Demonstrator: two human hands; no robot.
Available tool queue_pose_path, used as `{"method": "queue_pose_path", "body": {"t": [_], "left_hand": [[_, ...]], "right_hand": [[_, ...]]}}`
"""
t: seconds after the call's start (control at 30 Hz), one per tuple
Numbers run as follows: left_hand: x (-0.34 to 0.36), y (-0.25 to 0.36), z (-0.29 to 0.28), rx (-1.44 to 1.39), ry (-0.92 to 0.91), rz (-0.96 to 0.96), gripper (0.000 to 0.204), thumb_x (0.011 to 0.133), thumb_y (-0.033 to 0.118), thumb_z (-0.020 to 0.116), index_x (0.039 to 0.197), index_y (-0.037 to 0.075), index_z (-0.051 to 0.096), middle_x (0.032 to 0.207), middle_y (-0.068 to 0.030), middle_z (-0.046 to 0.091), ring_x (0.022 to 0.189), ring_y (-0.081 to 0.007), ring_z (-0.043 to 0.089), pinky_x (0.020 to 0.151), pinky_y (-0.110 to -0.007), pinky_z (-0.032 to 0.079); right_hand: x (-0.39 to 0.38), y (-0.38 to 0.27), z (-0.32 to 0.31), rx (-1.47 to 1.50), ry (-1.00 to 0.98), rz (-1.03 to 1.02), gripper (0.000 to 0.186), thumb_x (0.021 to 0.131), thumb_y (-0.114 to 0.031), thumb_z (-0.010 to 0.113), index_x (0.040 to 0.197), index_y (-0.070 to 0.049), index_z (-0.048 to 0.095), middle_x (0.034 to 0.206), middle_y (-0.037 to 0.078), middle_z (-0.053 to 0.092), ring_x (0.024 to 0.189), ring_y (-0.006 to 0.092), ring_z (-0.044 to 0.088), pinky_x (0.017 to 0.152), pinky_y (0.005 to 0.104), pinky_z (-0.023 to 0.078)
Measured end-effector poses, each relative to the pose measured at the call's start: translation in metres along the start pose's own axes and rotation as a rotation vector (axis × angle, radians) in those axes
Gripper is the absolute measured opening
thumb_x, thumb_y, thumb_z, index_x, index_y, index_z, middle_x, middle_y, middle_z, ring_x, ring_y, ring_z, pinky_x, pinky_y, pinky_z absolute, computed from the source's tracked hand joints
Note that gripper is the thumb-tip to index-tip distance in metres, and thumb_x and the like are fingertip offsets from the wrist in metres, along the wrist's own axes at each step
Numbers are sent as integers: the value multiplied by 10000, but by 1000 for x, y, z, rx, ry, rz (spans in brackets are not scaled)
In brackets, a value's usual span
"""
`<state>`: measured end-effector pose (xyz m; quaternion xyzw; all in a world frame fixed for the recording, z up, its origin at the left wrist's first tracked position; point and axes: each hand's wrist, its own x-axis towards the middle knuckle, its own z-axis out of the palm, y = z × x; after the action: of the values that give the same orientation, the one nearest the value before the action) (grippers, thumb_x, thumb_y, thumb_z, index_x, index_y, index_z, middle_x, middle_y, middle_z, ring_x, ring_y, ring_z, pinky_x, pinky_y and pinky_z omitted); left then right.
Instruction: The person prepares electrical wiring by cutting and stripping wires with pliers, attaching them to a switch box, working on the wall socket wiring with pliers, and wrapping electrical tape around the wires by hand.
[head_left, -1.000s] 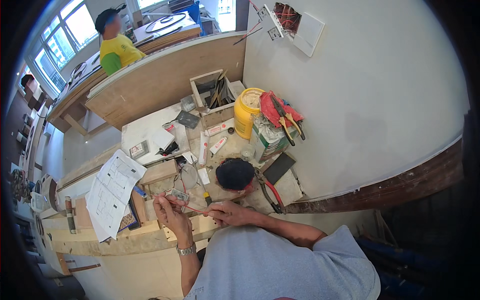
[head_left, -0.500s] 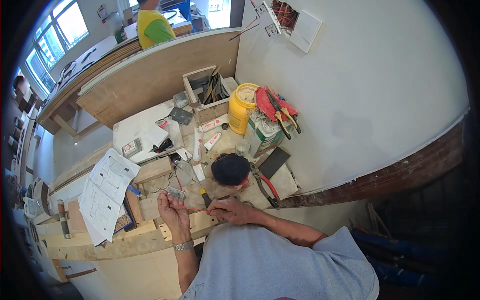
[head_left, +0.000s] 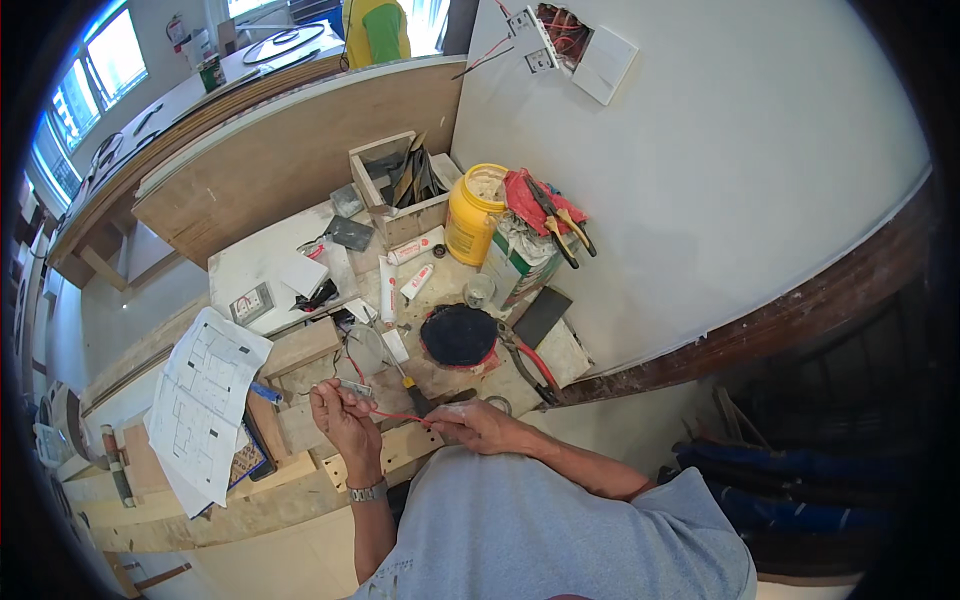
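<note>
My left hand (head_left: pixel 342 415) is closed around a small grey-white electrical fitting (head_left: pixel 354 388) at the lower middle, with a red wire (head_left: pixel 392 414) running from it to my right hand (head_left: pixel 468 425). My right hand is closed on that wire. A yellow-and-black screwdriver (head_left: pixel 416 394) lies just beyond my right hand. A dark round pad (head_left: pixel 457 334) with red beneath sits farther back, with red-handled cutters (head_left: pixel 542 373) beside it. A printed plan sheet (head_left: pixel 206 400) lies to the left of my left hand.
White tubes (head_left: pixel 388 290), a yellow tub (head_left: pixel 466 230), pliers on red cloth (head_left: pixel 560 230) and a wooden box (head_left: pixel 365 160) crowd the bench back. A plywood partition (head_left: pixel 250 160) and white wall (head_left: pixel 740 200) with dangling sockets (head_left: pixel 533 38) border it. A person in yellow and green (head_left: pixel 376 28) stands beyond.
The view has turned slightly. The person in yellow and green has moved rightward behind the partition. My hands stay on the fitting and wire, shifting only slightly.
</note>
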<state>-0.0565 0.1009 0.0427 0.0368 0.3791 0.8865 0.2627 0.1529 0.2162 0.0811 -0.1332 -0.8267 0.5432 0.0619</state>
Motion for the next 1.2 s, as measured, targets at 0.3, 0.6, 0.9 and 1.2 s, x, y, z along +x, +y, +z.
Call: {"method": "queue_pose_path", "body": {"t": [0.3, 0.6, 0.9, 1.2], "left_hand": [[15, 9, -9, 105, -215, -132, 268, 1136, 329, 542, 1034, 87, 599, 654, 12, 522, 496, -105, 502, 480, -297, 485], [20, 15, -2, 175, -214, -66, 263, 1141, 301, 527, 1080, 52, 583, 762, -78, 681, 651, -191, 702, 629, -359, 607], [15, 4, -30, -28, -195, -255, 248, 1138, 282, 531, 1109, 53, 622, 818, -94, 718, 716, -223, 740, 660, -370, 628], [-8, 1, 9, 190, 3, -51, 229, 1118, 274, 574, 1137, 55, 639, 988, -129, 771, 861, -241, 777, 724, -351, 668]], "right_hand": [[-1, -2, 26, -64, 72, -15, 289, 1095, -214, 548, 1238, -3, 685, 1031, 187, 757, 919, 364, 734, 798, 443, 561], [-3, -4, 20, 45, 189, 133, 283, 1089, -180, 525, 1245, 2, 675, 879, 141, 678, 773, 233, 628, 741, 382, 518], [-8, 8, 5, 156, 67, -25, 240, 1073, -144, 604, 1245, -4, 696, 902, 160, 708, 800, 234, 670, 749, 388, 528], [-5, 31, -26, 7, 172, -23, 225, 1062, -178, 623, 1170, 7, 692, 900, 174, 705, 847, 298, 679, 766, 418, 522]]}}
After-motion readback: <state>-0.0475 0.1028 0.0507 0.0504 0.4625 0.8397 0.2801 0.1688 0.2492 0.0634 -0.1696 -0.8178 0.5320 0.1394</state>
